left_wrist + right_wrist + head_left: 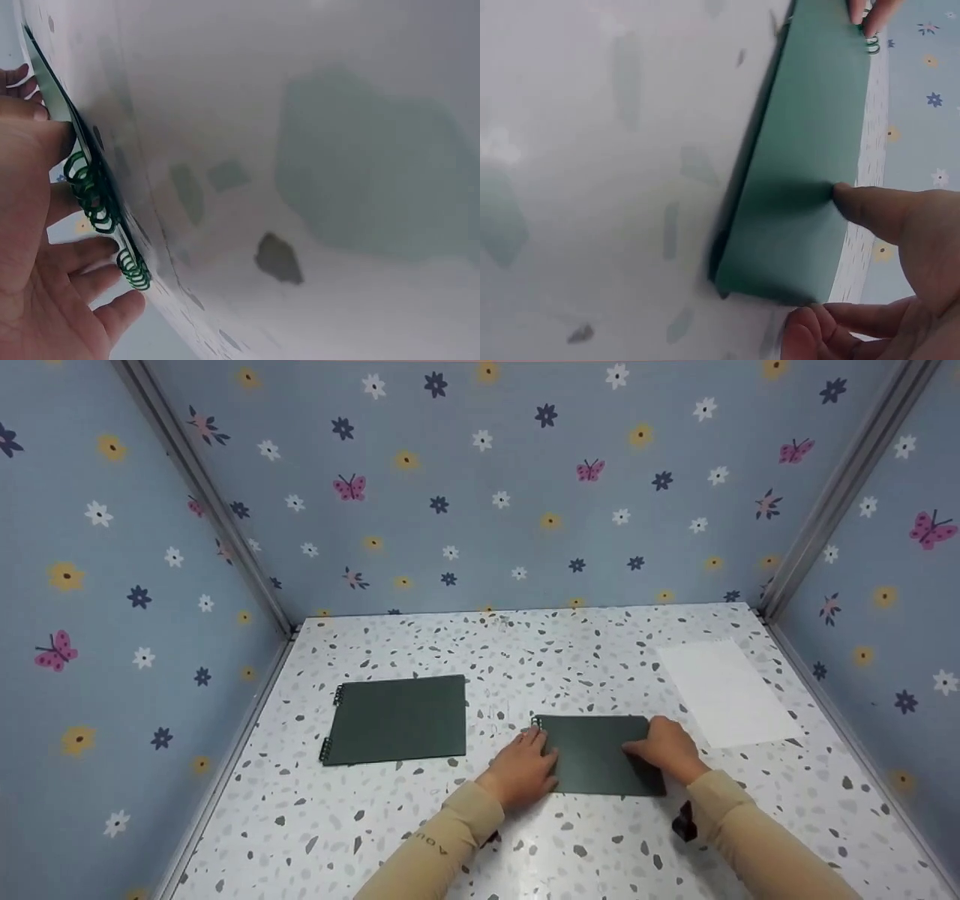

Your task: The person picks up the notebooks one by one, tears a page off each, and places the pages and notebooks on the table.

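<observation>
A dark green spiral notebook lies in front of me, its rings along its left edge. My left hand rests over that ringed edge, its fingers spread near the rings and on the cover. At the opposite edge my right hand pinches the notebook, thumb on top and fingers curled at the edge. The green cover dips under the right thumb in the right wrist view. A second dark green spiral notebook, closed, lies to the left, apart from both hands.
A blank white sheet lies at the right, beyond my right hand. The speckled white tabletop is enclosed by blue panels printed with flowers and butterflies. Grey metal posts stand at the back corners.
</observation>
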Motion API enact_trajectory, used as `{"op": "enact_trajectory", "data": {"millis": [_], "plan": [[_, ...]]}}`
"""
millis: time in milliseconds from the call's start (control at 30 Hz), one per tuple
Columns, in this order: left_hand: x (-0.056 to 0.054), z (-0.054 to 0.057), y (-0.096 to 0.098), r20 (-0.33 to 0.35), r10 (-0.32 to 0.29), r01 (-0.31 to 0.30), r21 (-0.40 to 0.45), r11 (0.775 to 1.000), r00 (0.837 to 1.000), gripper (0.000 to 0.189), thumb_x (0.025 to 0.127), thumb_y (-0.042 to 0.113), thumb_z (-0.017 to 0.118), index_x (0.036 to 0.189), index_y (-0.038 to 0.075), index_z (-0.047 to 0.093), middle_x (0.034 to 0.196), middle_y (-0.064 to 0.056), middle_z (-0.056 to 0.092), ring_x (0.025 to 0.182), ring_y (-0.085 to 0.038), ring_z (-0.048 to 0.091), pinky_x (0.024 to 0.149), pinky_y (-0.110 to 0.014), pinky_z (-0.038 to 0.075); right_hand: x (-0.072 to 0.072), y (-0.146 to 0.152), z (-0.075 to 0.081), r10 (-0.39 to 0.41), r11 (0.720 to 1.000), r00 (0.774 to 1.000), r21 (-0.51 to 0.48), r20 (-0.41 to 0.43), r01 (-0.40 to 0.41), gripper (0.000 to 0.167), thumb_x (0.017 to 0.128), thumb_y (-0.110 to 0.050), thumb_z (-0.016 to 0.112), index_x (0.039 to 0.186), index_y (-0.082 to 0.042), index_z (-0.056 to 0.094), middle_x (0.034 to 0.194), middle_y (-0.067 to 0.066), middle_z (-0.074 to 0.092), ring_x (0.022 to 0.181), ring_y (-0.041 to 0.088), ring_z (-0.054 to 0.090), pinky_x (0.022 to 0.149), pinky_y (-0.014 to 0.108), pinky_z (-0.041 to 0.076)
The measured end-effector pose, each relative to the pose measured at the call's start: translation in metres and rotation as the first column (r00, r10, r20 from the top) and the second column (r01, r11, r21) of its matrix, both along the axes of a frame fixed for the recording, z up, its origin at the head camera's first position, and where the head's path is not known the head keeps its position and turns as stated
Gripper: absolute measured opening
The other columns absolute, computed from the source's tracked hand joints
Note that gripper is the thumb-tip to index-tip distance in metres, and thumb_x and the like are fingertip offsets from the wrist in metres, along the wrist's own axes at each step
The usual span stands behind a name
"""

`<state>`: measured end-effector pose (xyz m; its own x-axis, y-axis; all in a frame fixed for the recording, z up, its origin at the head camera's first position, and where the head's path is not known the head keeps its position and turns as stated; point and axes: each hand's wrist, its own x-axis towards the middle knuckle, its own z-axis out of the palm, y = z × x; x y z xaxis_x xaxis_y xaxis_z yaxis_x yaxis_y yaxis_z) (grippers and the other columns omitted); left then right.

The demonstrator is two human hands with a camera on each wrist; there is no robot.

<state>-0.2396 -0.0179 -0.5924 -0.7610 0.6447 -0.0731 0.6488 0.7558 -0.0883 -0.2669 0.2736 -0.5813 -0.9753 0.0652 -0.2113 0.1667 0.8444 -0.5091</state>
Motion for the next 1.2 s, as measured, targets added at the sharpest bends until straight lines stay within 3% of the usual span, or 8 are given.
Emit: {"op": "enact_trajectory", "data": {"millis": [167,400,600,733,867,933,1067,1200], "plan": [[-0.002,0.0,-0.003,0.052,0.023,-0.025,0.038,0.999,0.998,0.056,0.112,0.049,0.054,0.158,0.016,0.06,0.17,-0.022,0.045,0.161,-0.036,0.041,0.132,-0.041,0.036,0.001,-0.006,0.003,-0.034,0.998,0.999,-0.042,0.024,0.035,0.065,0.088,-0.026,0.087,0.125,0.02,0.059,0.112,0.032,0.069,0.089,0.033,0.064,0.087,0.054,0.059],[-0.003,0.001,-0.003,0.066,0.03,-0.033,0.045,0.998,0.997,0.058,0.112,0.05,0.056,0.158,0.017,0.059,0.17,-0.023,0.044,0.161,-0.035,0.041,0.132,-0.04,0.036,-0.004,-0.006,0.0,-0.108,0.978,0.99,-0.169,0.089,0.122,0.069,0.087,-0.02,0.084,0.132,0.022,0.052,0.119,0.032,0.064,0.1,0.035,0.061,0.1,0.054,0.057],[-0.003,0.0,-0.003,0.075,0.027,-0.032,0.062,0.998,0.997,0.059,0.112,0.05,0.055,0.159,0.016,0.058,0.171,-0.024,0.042,0.161,-0.036,0.04,0.132,-0.041,0.036,-0.006,-0.001,-0.004,-0.162,0.958,0.984,-0.23,0.069,0.173,0.059,0.083,-0.013,0.082,0.124,0.021,0.057,0.103,0.023,0.062,0.088,0.03,0.061,0.079,0.038,0.056],[-0.003,0.001,-0.003,0.064,0.019,-0.023,0.064,0.998,0.998,0.057,0.112,0.049,0.057,0.157,0.016,0.06,0.169,-0.023,0.045,0.16,-0.035,0.042,0.131,-0.04,0.038,-0.004,0.0,-0.002,-0.203,0.932,0.977,-0.29,0.07,0.215,0.064,0.084,-0.008,0.081,0.133,0.023,0.054,0.118,0.032,0.064,0.096,0.033,0.066,0.082,0.04,0.06],[-0.003,0.003,-0.004,0.055,0.017,-0.02,0.063,0.998,0.998,0.056,0.111,0.049,0.057,0.156,0.015,0.062,0.168,-0.023,0.046,0.16,-0.035,0.043,0.13,-0.039,0.039,-0.003,0.001,0.004,-0.23,0.898,0.967,-0.359,0.109,0.254,0.069,0.091,-0.007,0.078,0.147,0.019,0.047,0.143,0.037,0.056,0.118,0.038,0.065,0.099,0.049,0.059],[-0.003,0.002,-0.004,0.055,0.018,-0.022,0.065,0.998,0.998,0.056,0.111,0.049,0.057,0.156,0.015,0.062,0.169,-0.023,0.046,0.16,-0.035,0.043,0.13,-0.04,0.039,-0.003,0.004,0.007,-0.227,0.881,0.967,-0.399,0.116,0.255,0.068,0.095,-0.01,0.079,0.149,0.016,0.047,0.142,0.034,0.057,0.119,0.036,0.064,0.097,0.044,0.058],[-0.003,0.002,-0.005,0.059,0.017,-0.021,0.076,0.997,0.998,0.056,0.111,0.049,0.058,0.155,0.014,0.062,0.169,-0.024,0.045,0.16,-0.036,0.043,0.131,-0.04,0.039,-0.001,0.015,0.013,-0.221,0.823,0.965,-0.504,0.138,0.261,0.062,0.098,-0.016,0.081,0.147,0.009,0.053,0.129,0.019,0.065,0.106,0.022,0.064,0.085,0.033,0.057],[-0.003,0.001,-0.003,0.083,0.02,-0.028,0.105,0.994,0.996,0.055,0.111,0.047,0.059,0.154,0.013,0.062,0.169,-0.026,0.044,0.16,-0.038,0.042,0.131,-0.041,0.038,0.0,0.026,0.017,-0.207,0.73,0.959,-0.621,0.195,0.284,0.053,0.099,-0.02,0.082,0.141,0.003,0.059,0.108,0.0,0.071,0.094,0.011,0.067,0.078,0.028,0.058]]}}
